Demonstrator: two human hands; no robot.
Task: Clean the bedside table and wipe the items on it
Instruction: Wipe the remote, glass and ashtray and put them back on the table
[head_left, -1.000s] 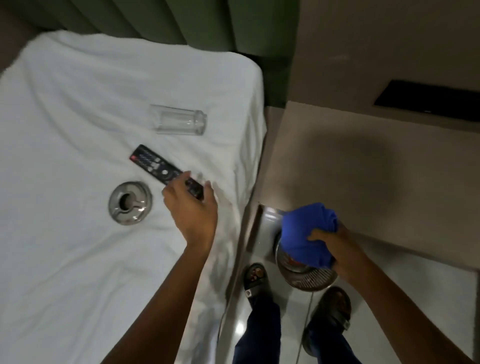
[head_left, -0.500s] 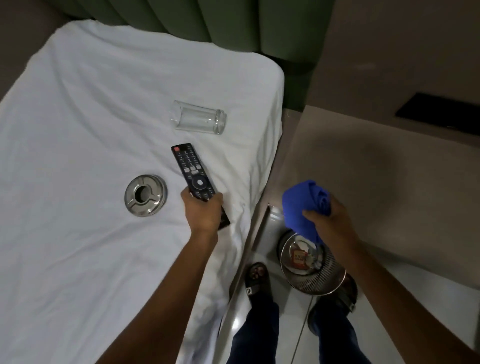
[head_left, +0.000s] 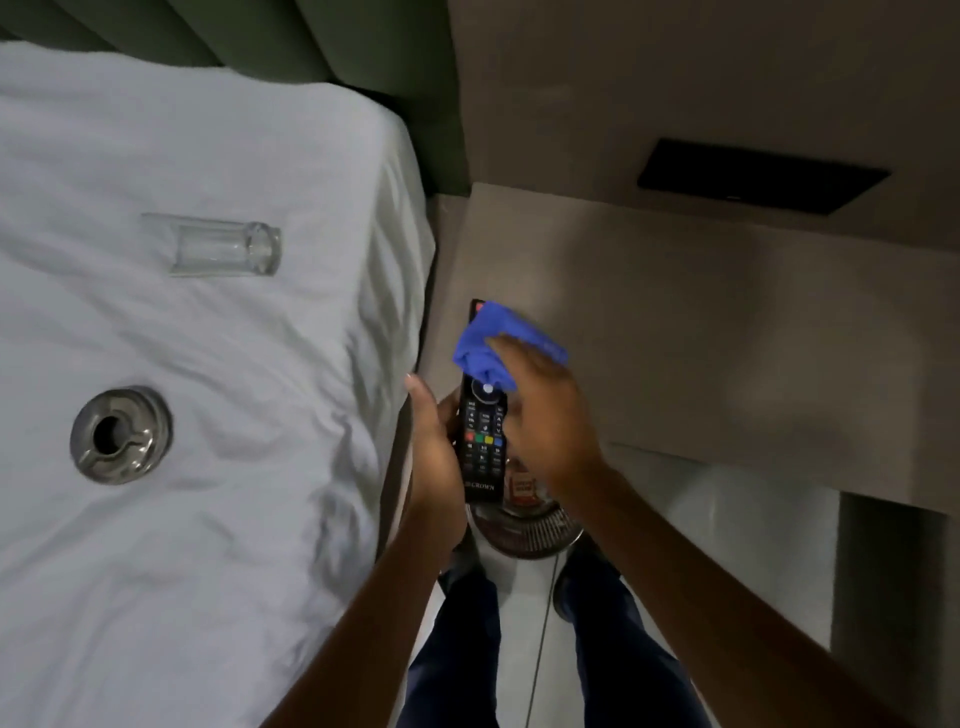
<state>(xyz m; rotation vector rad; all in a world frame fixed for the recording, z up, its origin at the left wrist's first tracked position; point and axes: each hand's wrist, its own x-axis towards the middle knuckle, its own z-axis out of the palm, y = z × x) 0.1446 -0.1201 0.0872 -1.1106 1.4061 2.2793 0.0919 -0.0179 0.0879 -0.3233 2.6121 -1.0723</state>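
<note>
My left hand (head_left: 434, 447) grips a black remote control (head_left: 483, 447) by its left edge, holding it in the air between the bed and the bedside table (head_left: 727, 322). My right hand (head_left: 545, 415) presses a blue cloth (head_left: 498, 345) onto the remote's upper half, hiding its top buttons. A clear drinking glass (head_left: 226, 248) lies on its side on the white bed sheet (head_left: 208, 519). A round metal ashtray (head_left: 121, 435) rests on the sheet further left.
A wire waste bin (head_left: 524, 530) with some litter stands on the pale floor below my hands, between my feet. The beige tabletop has a dark rectangular panel (head_left: 758, 176) behind it on the wall. A green padded headboard (head_left: 260, 36) runs along the top.
My left hand lifted the remote off the bed and carried it right, over the gap by the table. My right hand brought the blue cloth up onto the remote.
</note>
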